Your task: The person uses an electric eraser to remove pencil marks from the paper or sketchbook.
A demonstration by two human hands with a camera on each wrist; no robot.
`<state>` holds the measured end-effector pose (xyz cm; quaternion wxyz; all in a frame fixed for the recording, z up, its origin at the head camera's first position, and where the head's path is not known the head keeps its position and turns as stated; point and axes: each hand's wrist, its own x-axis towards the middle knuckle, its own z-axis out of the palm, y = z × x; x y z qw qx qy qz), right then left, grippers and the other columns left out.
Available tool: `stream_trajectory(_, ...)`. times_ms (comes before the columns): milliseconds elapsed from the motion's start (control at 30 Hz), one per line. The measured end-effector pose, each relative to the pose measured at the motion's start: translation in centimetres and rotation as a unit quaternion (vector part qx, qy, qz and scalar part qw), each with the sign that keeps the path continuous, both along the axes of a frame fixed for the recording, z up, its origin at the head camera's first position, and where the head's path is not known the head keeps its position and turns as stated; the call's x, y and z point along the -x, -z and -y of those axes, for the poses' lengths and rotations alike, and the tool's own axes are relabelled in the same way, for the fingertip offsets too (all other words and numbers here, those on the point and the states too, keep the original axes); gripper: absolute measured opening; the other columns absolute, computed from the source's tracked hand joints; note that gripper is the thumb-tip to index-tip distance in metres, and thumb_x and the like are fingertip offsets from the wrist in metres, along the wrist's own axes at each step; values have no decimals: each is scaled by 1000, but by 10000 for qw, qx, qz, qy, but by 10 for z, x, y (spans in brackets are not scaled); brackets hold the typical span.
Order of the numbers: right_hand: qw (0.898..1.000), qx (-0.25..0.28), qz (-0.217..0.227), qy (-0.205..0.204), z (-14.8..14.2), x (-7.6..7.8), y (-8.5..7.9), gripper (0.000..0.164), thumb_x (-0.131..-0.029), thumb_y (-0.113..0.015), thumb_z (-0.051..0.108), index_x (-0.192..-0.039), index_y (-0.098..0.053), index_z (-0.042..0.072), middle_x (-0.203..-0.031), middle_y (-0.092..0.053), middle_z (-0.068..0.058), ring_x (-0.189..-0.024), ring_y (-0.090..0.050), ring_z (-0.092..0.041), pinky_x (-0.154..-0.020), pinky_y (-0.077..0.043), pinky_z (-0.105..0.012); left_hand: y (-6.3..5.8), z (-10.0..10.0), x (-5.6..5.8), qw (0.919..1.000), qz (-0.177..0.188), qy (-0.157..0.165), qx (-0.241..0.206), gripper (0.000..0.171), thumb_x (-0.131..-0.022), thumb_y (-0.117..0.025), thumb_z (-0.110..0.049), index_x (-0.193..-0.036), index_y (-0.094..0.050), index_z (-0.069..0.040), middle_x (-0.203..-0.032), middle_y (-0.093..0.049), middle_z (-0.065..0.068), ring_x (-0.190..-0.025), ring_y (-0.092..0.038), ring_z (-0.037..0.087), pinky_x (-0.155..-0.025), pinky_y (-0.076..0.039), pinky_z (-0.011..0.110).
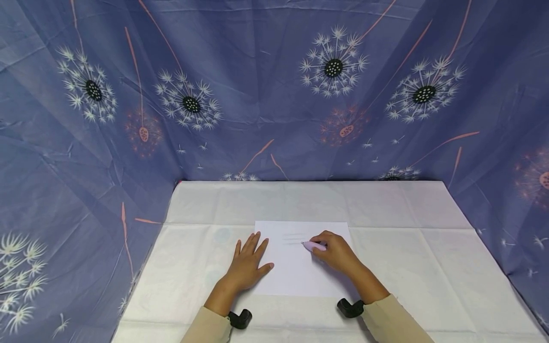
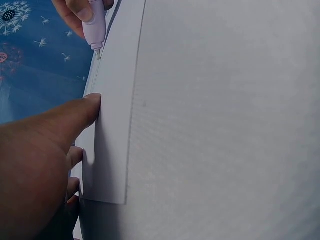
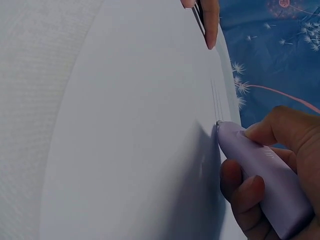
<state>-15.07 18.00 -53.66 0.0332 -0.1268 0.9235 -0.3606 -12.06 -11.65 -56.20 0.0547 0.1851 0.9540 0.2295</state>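
Observation:
A sheet of white paper [image 1: 306,281] lies on the table with a few faint grey lines [image 1: 293,234] near its upper middle. My left hand [image 1: 246,269] rests on the paper's left edge, fingers straight and spread. My right hand [image 1: 339,252] grips a chunky lavender electric eraser [image 3: 265,172], its small tip [image 3: 218,123] right at the right-hand end of the lowest line. In the right wrist view the thumb [image 3: 272,127] lies along the top of the body. The left wrist view shows the eraser's pale tip [image 2: 97,54] pointing down at the paper.
A white cloth with fold creases covers the table [image 1: 407,267]. Blue fabric with a dandelion print [image 1: 266,95] hangs behind and at both sides. Black wrist bands [image 1: 350,308] show at both of my sleeves.

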Motion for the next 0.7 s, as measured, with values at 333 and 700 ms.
stream_trajectory(333, 9999, 120, -27, -36, 0, 0, 2, 20, -85, -76, 10, -105, -78, 8, -98, -72, 0, -81, -59, -11, -69, -48, -21, 1, 0, 1, 10000, 38, 20, 51, 74, -98, -59, -50, -158, -36, -12, -168, -23, 16, -158, -16, 36, -123, -7, 67)
stream_trajectory(700, 9999, 49, 111, -8, 1, 0, 1, 21, -86, -76, 12, -107, -78, 9, -100, -72, 0, -81, -58, -10, -70, -48, -21, 2, 1, 1, 10000, 12, 26, -15, 74, -99, -58, -51, -158, -37, -13, -168, -23, 16, -158, -16, 36, -123, -7, 67)
